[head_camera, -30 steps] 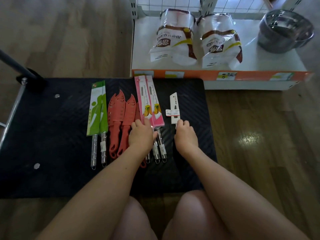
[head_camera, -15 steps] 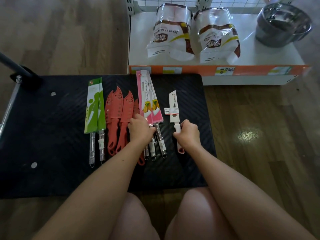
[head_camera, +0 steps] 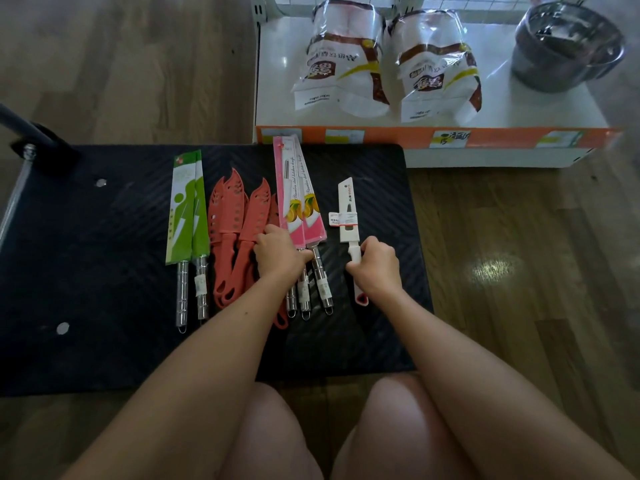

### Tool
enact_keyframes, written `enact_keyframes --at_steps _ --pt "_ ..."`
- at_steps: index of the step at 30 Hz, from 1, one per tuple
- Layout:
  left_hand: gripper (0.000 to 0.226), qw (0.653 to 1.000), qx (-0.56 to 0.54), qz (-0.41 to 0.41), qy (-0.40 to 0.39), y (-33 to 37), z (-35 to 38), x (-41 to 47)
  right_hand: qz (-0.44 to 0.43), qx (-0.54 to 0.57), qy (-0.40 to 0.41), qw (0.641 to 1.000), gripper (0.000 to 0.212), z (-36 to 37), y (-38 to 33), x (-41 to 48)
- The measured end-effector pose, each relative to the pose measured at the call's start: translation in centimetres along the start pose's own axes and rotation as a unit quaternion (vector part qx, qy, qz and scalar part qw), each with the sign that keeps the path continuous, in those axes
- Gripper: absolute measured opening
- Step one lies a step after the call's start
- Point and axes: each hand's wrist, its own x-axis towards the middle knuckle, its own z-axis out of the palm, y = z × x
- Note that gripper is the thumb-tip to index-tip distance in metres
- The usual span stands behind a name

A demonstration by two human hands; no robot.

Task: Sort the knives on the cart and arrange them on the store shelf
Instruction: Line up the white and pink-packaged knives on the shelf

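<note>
right grip wrapped round the white knife

the right grip is curled tight round that white knife's handle, red butt end poking out below the wrist. the knife, still in its white sheath, sits on the black cart deck, off to the right of the others, tip toward the store shelf. the left grip is curled down over the steel handles of the pink-sleeved knives just beside it. further left are red sheathed knives, then two green-sleeved knives, all side by side. up on the shelf are two clear bags and a steel pot.
</note>
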Motion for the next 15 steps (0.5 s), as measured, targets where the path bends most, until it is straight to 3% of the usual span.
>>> enact_keyframes --at_steps 4,15 --pt "0.073 1.000 -0.003 0.013 0.009 -0.07 0.37 -0.13 -0.004 -0.009 0.002 1.000 0.032 -0.11 0.00 -0.05" --pt "0.024 0.996 -0.055 0.062 0.025 -0.71 0.60 0.33 -0.009 -0.007 0.005 1.000 0.027 -0.05 0.10 -0.08"
